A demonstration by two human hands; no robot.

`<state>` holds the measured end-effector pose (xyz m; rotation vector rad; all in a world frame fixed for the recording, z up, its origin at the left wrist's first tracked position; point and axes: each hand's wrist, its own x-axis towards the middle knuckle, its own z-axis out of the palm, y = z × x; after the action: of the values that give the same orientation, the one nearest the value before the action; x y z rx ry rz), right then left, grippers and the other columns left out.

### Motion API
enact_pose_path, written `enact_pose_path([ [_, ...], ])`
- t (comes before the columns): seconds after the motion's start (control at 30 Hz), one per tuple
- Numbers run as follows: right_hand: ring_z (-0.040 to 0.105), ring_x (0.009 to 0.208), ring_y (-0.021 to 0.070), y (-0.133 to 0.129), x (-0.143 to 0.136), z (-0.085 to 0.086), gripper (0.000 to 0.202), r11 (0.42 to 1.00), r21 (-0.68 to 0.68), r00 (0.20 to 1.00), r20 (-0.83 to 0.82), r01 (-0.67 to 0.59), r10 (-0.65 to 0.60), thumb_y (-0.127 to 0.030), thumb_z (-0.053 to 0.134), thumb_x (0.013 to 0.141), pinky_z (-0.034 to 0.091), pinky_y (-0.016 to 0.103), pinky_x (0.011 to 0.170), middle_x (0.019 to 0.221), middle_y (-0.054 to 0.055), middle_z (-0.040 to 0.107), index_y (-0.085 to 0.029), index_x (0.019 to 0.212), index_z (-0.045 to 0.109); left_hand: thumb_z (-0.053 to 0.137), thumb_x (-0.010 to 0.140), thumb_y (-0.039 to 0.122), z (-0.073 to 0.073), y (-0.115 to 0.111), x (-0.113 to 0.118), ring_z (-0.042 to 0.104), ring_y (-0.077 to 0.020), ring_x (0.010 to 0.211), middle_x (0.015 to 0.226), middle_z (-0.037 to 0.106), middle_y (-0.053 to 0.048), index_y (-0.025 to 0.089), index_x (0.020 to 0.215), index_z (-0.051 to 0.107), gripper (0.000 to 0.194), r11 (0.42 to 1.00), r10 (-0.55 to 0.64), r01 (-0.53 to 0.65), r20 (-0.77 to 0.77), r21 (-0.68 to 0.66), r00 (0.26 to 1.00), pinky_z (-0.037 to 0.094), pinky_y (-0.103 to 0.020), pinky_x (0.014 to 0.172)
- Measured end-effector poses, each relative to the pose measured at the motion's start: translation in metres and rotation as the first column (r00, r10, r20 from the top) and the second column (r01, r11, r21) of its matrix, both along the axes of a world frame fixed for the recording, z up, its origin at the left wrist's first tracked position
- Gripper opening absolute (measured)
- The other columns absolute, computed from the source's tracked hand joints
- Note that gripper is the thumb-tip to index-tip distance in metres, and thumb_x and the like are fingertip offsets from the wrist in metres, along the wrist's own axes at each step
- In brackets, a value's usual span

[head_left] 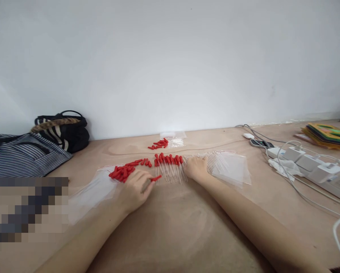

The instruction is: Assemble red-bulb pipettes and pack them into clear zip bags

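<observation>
My left hand (137, 189) pinches one red rubber bulb (156, 178) between thumb and fingers, beside a heap of loose red bulbs (121, 173). Between the hands lies a row of clear thin droppers (171, 170) with red bulbs on their far ends. My right hand (196, 167) rests at the near left edge of a pile of clear thin tubes (217, 161), its fingers curled down; whatever they hold is hidden. A clear plastic bag (234, 167) lies under the right part of the tubes.
Another clear bag (93, 193) lies at left. More red bulbs (160, 144) sit near the wall. Striped cloth (27, 151) and a black bag (73, 132) stand at far left. Chargers on a power strip (309, 163), cables, a dark device (262, 143) and stacked colored sheets (329, 134) are at right.
</observation>
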<state>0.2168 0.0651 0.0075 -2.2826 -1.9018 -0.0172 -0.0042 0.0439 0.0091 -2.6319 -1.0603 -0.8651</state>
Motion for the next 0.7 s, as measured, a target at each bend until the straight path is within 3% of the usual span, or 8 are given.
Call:
enact_pose_path([
  [0.07,0.058,0.079,0.0252,0.001,0.000,0.002,0.025,1.000,-0.008,1.000,-0.010,-0.007,0.007,-0.022,0.042,0.078,0.027,0.041,0.078,0.082,0.015,0.065,-0.013,0.075,0.065,0.045,0.079,0.018,-0.002,-0.014,0.012,0.054,-0.0175,0.076,0.079,0.060,-0.005,0.017,0.079,0.057,0.011,0.979,-0.157,0.162,0.050,-0.122,0.986,0.043,-0.029,0.070],
  [0.17,0.057,0.085,0.0268,-0.003,0.005,0.007,0.029,1.000,0.005,0.999,-0.019,-0.031,0.031,-0.025,0.037,0.082,0.027,0.040,0.078,0.087,0.016,0.064,-0.011,0.081,0.063,0.045,0.076,0.015,-0.006,-0.028,0.023,0.054,-0.0147,0.066,0.072,0.058,-0.003,0.018,0.076,0.056,0.011,0.937,-0.201,0.216,0.083,-0.275,0.976,0.044,-0.026,0.061],
  [0.3,0.057,0.084,0.0223,-0.018,0.019,0.005,0.023,0.978,0.115,0.973,-0.136,-0.173,0.189,-0.023,0.036,0.084,0.027,0.037,0.077,0.087,0.011,0.064,-0.013,0.088,0.056,0.051,0.074,0.018,-0.009,-0.031,0.029,0.056,-0.0161,0.072,0.080,0.059,-0.004,0.018,0.087,0.060,0.016,0.897,-0.144,0.180,0.119,-0.404,0.982,0.045,-0.027,0.065],
  [0.47,0.057,0.078,0.0140,-0.047,0.033,-0.011,0.011,0.837,0.323,0.796,-0.288,-0.442,0.532,-0.017,0.043,0.082,0.024,0.034,0.081,0.083,0.002,0.064,-0.017,0.085,0.053,0.053,0.076,0.023,-0.014,-0.028,0.036,0.057,-0.0146,0.071,0.080,0.060,-0.003,0.020,0.083,0.066,0.016,0.844,-0.075,0.145,0.155,-0.517,0.985,0.044,-0.026,0.065],
  [0.6,0.056,0.078,0.0136,-0.065,0.030,-0.017,0.023,0.741,0.404,0.725,-0.227,-0.537,0.650,-0.015,0.041,0.082,0.022,0.035,0.084,0.081,0.002,0.062,-0.020,0.100,0.054,0.050,0.077,0.024,-0.019,-0.028,0.040,0.054,-0.0132,0.062,0.072,0.060,-0.001,0.018,0.079,0.062,0.013,0.809,0.036,0.131,0.270,-0.573,0.962,0.042,-0.023,0.056],
  [0.7,0.055,0.075,0.0130,-0.073,0.023,-0.016,0.023,0.712,0.404,0.700,-0.208,-0.574,0.683,-0.013,0.040,0.082,0.022,0.036,0.084,0.078,0.002,0.061,-0.021,0.095,0.057,0.049,0.079,0.027,-0.022,-0.026,0.039,0.055,-0.0136,0.061,0.069,0.060,0.000,0.017,0.082,0.057,0.013,0.759,0.125,0.169,0.396,-0.628,0.910,0.043,-0.023,0.055],
])
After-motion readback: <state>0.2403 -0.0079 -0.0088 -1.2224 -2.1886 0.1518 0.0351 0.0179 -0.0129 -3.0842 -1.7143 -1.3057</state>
